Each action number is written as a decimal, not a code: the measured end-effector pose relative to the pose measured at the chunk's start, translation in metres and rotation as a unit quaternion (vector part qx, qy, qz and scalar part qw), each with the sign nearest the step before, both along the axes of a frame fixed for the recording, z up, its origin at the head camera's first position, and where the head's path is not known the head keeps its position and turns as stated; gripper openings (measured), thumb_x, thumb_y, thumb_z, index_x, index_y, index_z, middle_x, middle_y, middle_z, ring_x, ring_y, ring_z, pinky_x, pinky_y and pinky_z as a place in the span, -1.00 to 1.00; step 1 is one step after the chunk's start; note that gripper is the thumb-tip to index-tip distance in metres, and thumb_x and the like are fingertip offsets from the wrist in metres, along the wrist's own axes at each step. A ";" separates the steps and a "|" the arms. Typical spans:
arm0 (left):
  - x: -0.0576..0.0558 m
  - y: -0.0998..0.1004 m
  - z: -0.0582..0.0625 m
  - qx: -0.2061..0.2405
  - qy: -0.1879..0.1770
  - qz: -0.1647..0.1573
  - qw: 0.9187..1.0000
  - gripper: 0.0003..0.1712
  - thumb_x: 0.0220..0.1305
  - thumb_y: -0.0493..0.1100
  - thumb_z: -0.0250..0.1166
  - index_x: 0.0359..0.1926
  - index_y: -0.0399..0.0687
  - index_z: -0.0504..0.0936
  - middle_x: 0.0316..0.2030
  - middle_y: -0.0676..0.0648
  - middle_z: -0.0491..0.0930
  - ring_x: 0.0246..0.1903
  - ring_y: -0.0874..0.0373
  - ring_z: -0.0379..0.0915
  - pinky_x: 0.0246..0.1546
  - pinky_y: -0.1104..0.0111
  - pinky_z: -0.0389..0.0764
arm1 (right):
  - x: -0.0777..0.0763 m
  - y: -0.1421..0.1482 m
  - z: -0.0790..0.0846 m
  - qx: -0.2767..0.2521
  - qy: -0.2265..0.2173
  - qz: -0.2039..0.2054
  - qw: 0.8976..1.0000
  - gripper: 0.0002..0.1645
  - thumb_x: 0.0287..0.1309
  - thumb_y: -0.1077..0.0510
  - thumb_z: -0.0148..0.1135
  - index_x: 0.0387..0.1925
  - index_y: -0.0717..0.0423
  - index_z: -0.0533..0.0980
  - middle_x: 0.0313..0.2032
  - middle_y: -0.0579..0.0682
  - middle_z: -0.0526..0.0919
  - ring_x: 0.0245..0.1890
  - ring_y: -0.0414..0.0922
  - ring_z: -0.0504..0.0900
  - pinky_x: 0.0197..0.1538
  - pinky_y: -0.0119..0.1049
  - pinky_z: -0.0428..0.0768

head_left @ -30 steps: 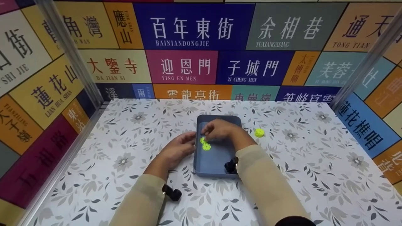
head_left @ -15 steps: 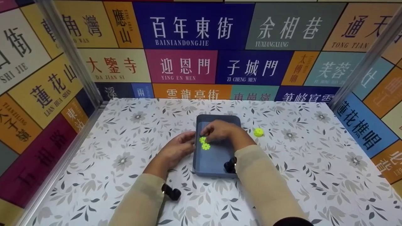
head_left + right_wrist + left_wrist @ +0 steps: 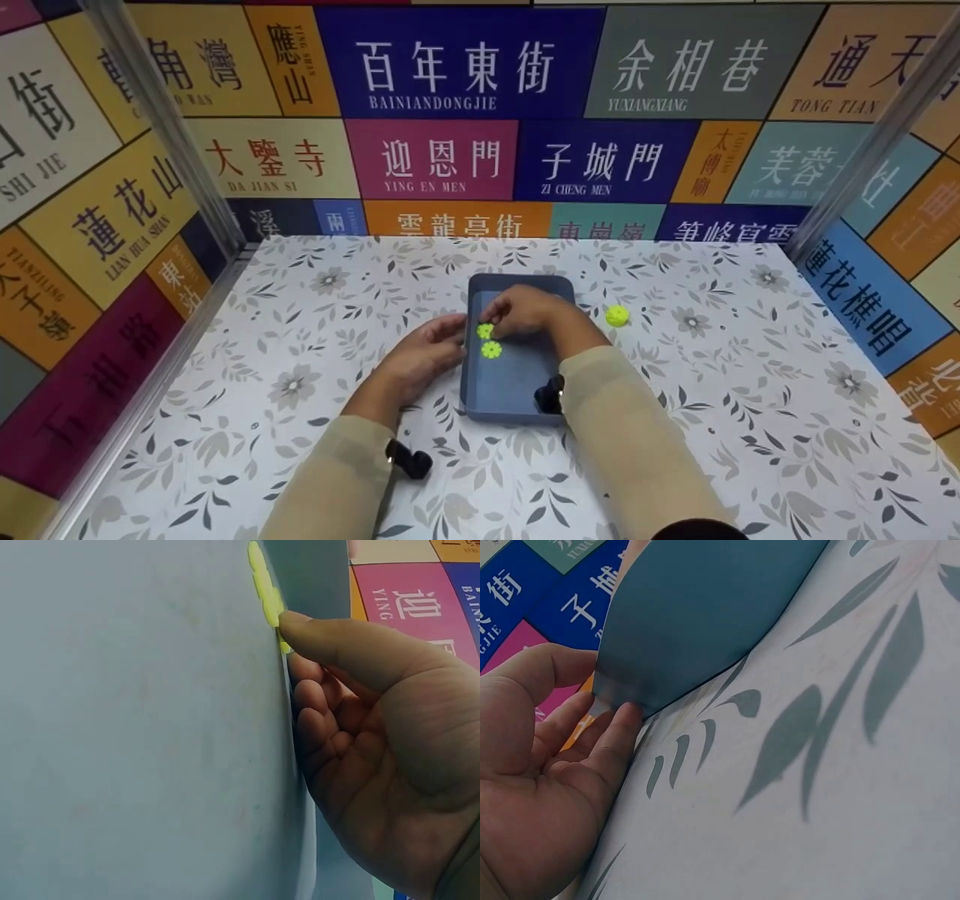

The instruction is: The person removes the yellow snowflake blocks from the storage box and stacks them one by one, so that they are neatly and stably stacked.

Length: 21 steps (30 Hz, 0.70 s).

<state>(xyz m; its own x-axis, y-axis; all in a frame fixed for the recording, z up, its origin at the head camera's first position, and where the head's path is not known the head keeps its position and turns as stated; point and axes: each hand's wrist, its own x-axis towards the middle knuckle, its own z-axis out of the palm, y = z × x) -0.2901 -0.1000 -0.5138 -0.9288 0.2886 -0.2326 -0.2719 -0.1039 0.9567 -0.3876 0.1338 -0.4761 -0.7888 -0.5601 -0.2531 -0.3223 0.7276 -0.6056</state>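
Observation:
A grey-blue rectangular tray (image 3: 517, 390) lies on the table. Inside it, near the left wall, a yellow flower-shaped piece (image 3: 491, 349) lies flat. Just beyond is another yellow flower-shaped piece (image 3: 485, 331), which my right hand (image 3: 529, 311) pinches at its edge. In the right wrist view my thumb tip (image 3: 292, 619) overlaps the yellow pieces, and the other fingers curl beneath. My left hand (image 3: 427, 356) stays outside the tray, its loosely bent fingertips (image 3: 630, 716) against the left wall.
To the right of the tray, a yellow lump (image 3: 617, 316), looking like more flower pieces together, sits on the floral-patterned tabletop (image 3: 750, 390). Colourful sign-printed panels (image 3: 450, 161) enclose the table at the back and sides.
The far flower piece has shifted slightly up and left, away from the near one, so a gap shows between them. My left hand has stayed at the tray's side.

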 end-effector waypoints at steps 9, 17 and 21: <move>0.000 0.000 0.000 -0.002 0.005 -0.002 1.000 -0.12 0.20 -0.38 0.31 0.57 -0.04 0.38 0.56 -0.11 0.42 0.52 -0.01 0.39 0.43 0.23 0.51 | 0.000 0.002 -0.002 -0.015 0.008 -0.022 1.000 -0.70 0.12 0.16 0.54 -0.08 -0.10 0.73 -0.19 -0.08 0.76 -0.18 -0.12 0.64 -0.03 -0.24 0.62; 0.000 0.000 0.000 -0.002 0.006 -0.003 1.000 -0.12 0.21 -0.39 0.32 0.57 -0.05 0.38 0.55 -0.11 0.42 0.53 -0.02 0.39 0.47 0.20 0.49 | -0.002 0.002 -0.006 -0.050 0.014 -0.024 0.998 -0.63 0.06 0.27 0.49 -0.06 -0.05 0.69 -0.20 -0.05 0.75 -0.19 -0.11 0.66 -0.07 -0.25 0.64; 0.001 0.000 0.001 -0.007 0.004 -0.002 1.000 -0.12 0.20 -0.39 0.33 0.57 -0.03 0.38 0.55 -0.10 0.42 0.52 -0.01 0.39 0.45 0.20 0.51 | -0.002 0.002 -0.006 -0.049 0.017 -0.019 0.998 -0.59 0.08 0.25 0.50 0.00 -0.04 0.71 -0.17 -0.05 0.76 -0.16 -0.12 0.66 -0.04 -0.25 0.65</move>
